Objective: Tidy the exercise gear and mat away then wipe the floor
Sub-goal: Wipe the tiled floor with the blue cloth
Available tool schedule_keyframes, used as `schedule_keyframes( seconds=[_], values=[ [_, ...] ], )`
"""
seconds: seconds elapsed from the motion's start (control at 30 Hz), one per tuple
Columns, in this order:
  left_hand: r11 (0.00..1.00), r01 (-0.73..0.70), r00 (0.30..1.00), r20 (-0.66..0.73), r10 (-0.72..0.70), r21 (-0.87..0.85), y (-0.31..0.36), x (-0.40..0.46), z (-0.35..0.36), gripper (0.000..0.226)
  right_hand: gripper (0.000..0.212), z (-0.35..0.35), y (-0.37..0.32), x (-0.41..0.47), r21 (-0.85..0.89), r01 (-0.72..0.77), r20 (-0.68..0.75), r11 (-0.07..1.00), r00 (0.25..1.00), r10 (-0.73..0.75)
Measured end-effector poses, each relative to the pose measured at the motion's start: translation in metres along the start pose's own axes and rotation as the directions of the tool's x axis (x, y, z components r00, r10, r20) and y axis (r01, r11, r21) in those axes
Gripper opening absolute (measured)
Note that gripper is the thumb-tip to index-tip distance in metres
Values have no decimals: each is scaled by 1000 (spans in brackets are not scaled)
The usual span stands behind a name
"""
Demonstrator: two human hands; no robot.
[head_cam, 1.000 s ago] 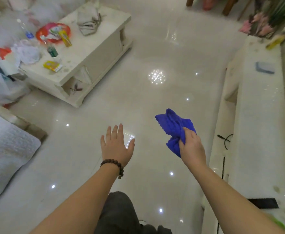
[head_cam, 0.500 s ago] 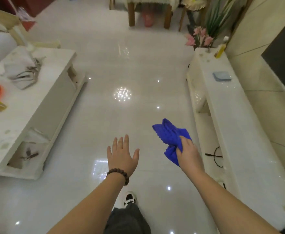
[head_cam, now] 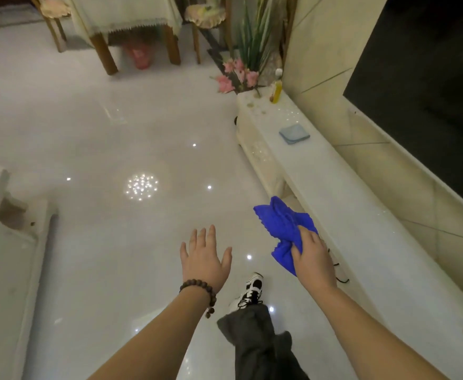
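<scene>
While the right hand is clenched around a bunched blue cloth, lower right of centre in the frame, the left hand is released, palm down, fingers spread, holding nothing. Cloth is up in the air above the floor, sticking out up-left from the fist, not touching the tiles. Left wrist has a dark bead bracelet. Below the hands, bottom centre, a dark trouser leg and a black-and-white sneaker on the glossy white floor, ceiling lights reflecting in it. Long white TV cabinet runs along the right side; folded pale blue cloth on its top, a yellow bottle at its far end, pink flowers beside that. Dark TV screen upper right. White coffee table edge at left. Top of frame: dining table with cream cloth, wooden chairs either side.
</scene>
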State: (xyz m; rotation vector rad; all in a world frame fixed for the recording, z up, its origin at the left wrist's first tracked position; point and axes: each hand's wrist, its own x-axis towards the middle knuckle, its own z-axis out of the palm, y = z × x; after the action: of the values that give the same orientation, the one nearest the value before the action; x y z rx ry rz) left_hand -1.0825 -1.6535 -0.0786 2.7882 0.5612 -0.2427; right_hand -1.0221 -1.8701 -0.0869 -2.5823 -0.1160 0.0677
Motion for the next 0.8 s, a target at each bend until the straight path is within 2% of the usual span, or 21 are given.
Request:
schedule_keyframes(
  seconds=[0.17, 0.3, 0.53, 0.8],
  values=[
    [993, -116, 993, 13, 116, 9, 53, 132, -10, 68, 39, 0, 18, 116, 7, -98, -79, 995, 992, 99],
    [982, -186, 982, 15, 186, 27, 99, 239, -32, 68, 35, -9, 29, 209, 1, -157, -83, 988, 984, 156],
    [943, -330, 944, 11, 330, 34, 175, 381, -70, 68, 41, -26, 29, 319, -4, -205, -100, 979, 974, 204],
    [863, -500, 859, 173, 483, 71, 220, 519, -56, 68, 41, 2, 36, 421, 9, -373, -110, 928, 922, 372]
  ],
)
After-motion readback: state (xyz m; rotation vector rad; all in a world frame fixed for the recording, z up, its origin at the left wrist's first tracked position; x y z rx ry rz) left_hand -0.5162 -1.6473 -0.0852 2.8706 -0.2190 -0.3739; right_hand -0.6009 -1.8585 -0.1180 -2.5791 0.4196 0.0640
